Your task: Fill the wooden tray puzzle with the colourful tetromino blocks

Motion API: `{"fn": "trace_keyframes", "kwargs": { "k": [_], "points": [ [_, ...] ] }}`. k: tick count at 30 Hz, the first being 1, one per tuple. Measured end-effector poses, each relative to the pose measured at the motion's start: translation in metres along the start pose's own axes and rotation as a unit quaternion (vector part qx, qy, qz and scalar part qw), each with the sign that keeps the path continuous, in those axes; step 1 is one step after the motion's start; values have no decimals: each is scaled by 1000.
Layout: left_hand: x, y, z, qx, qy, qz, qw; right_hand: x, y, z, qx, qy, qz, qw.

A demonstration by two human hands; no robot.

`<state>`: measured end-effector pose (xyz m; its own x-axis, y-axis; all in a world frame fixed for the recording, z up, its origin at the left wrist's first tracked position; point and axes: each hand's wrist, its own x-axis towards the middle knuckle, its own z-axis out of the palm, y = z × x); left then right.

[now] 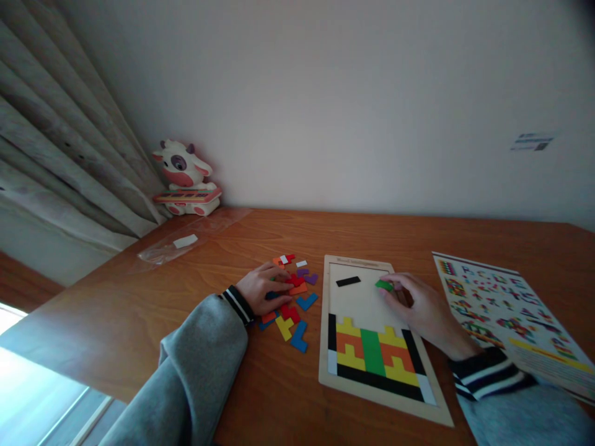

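Observation:
Between the thumb and fingers of my right hand (418, 306) is a green puzzle piece (384, 285), held over the upper right of a wooden puzzle board (353, 391). The lower half of the board is filled with black, white, yellow, orange and green pieces, the green block (372, 352) standing in the middle. Loose in the upper part lies a black bar piece (348, 281). My left hand (264, 288) rests with fingers spread on a pile of loose pieces left of the board. Around it are a yellow piece (284, 328), blue pieces (300, 336) and red pieces (290, 313).
A printed pattern sheet (515, 310) lies right of the board, partly behind my right wrist. At the back left stands a cow toy with a keyboard (186, 179), a clear plastic bag (171, 248) before it. A curtain (69, 124) hangs at the left.

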<state>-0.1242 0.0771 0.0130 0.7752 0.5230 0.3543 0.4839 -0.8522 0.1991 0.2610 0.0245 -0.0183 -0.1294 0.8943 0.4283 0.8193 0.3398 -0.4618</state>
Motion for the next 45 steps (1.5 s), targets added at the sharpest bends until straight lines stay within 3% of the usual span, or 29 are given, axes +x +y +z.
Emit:
{"fn": "trace_keyframes", "kwargs": {
  "k": [5,12,18,22,24,29,33,37,40,43,45],
  "points": [
    [-7,3,-14,-9,9,-23,1000,1,1,1,0,1,-5,1000],
    [-37,-1,-31,-13,8,-20,1000,1,6,-1,9,-8,-6,1000],
    [-44,6,-26,-40,-11,-25,999,-1,23,-4,55,41,108,992],
    [-42,7,-21,-63,11,-31,997,-1,33,-10,22,93,160,983],
    [-41,7,-17,-67,37,-35,996,-2,39,-11,-18,89,172,981],
    [-32,7,-3,-57,93,-17,994,-3,53,-6,-79,53,127,987],
    [-23,12,4,-55,134,-5,989,-2,51,-4,-130,70,80,986],
    [-18,13,6,-61,149,-71,984,8,15,-3,-105,42,34,993],
    [-18,11,7,-80,141,-111,981,22,-41,6,-48,-31,-54,997],
    [-19,7,8,-99,159,-128,974,37,-101,21,-46,-109,-171,978],
    [-20,5,10,-103,177,-134,970,44,-133,34,-70,-140,-189,970]
  ]
}}
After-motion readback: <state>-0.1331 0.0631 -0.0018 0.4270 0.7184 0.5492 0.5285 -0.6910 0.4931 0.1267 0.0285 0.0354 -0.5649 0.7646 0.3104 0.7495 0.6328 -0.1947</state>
